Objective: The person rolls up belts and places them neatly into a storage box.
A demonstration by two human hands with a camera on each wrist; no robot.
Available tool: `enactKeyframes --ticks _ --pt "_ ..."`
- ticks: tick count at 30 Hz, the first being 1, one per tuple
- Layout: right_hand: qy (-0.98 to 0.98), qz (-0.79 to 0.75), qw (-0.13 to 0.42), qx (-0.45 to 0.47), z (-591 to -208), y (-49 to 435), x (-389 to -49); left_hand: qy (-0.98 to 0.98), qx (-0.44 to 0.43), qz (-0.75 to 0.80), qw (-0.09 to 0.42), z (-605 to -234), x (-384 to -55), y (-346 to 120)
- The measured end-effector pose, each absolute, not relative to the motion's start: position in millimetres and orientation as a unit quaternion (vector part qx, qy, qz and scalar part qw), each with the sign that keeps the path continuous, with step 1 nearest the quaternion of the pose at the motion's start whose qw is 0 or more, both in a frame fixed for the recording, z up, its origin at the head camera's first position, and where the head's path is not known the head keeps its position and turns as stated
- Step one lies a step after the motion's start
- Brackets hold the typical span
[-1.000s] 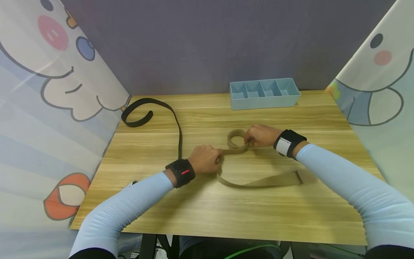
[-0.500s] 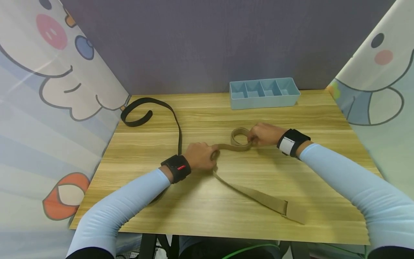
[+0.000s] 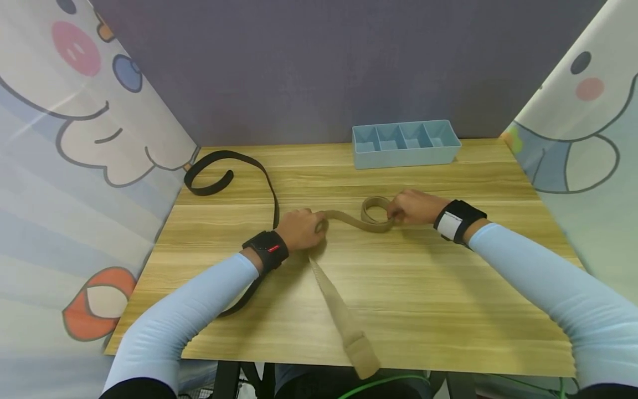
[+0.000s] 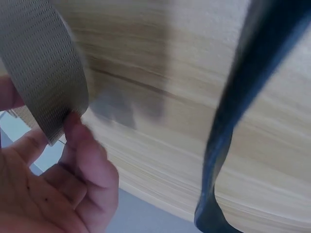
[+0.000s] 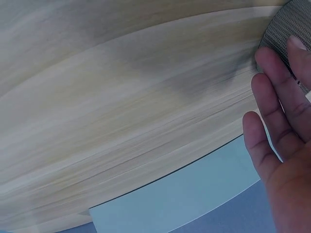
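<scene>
A tan webbing strap (image 3: 344, 318) runs between the two hands, with a coil (image 3: 368, 215) at its right end. My left hand (image 3: 299, 229) pinches it between thumb and fingers; in the left wrist view the woven band (image 4: 46, 63) bends through the fingertips. From that hand the loose tail hangs down towards the table's front edge. My right hand (image 3: 416, 206) pinches the coil's right side; the right wrist view shows only part of the ribbed band (image 5: 279, 39) at thumb and forefinger, the other fingers loosely extended.
A black strap (image 3: 269, 183), curled at its far end, lies on the wooden table (image 3: 448, 332) at left and passes behind the left wrist. A pale blue box (image 3: 406, 158) with several compartments stands at the back. A grey panel (image 3: 299, 72) rises behind the table.
My left hand has moved left and slightly away, my right hand slightly right, so the stretch between them is longer. The strap's tail has swung from the right to the front edge.
</scene>
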State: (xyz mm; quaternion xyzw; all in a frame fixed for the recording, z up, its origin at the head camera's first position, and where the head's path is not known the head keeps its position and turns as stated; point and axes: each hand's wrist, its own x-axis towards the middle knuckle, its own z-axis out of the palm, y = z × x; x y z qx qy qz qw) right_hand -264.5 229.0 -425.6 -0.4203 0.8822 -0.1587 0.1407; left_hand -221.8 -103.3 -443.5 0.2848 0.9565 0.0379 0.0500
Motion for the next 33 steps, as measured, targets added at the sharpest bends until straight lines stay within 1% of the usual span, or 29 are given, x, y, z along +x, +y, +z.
enactKeyframes --ticks 7,13,15,21,27,33 --pt "0.887 -0.164 0.136 -0.409 -427 231 -261 0.961 0.274 0.037 0.015 -443 -231 -93" --pt "0.889 -0.166 0.132 -0.406 -428 231 -258 0.968 0.246 0.041 0.011 -444 -244 -74" --pt "0.888 -0.165 0.128 -0.410 -428 229 -256 0.970 0.236 0.056 0.019 -446 -249 -68" --pt "0.884 -0.161 0.117 -0.423 -432 225 -254 0.971 0.191 0.117 0.084 -447 -258 -49" --pt "0.886 -0.154 0.116 -0.421 -432 221 -252 0.960 0.180 0.167 0.137 -454 -261 -31" --pt "0.882 -0.155 0.112 -0.431 -434 217 -247 0.952 0.167 0.200 0.162 -456 -262 -13"
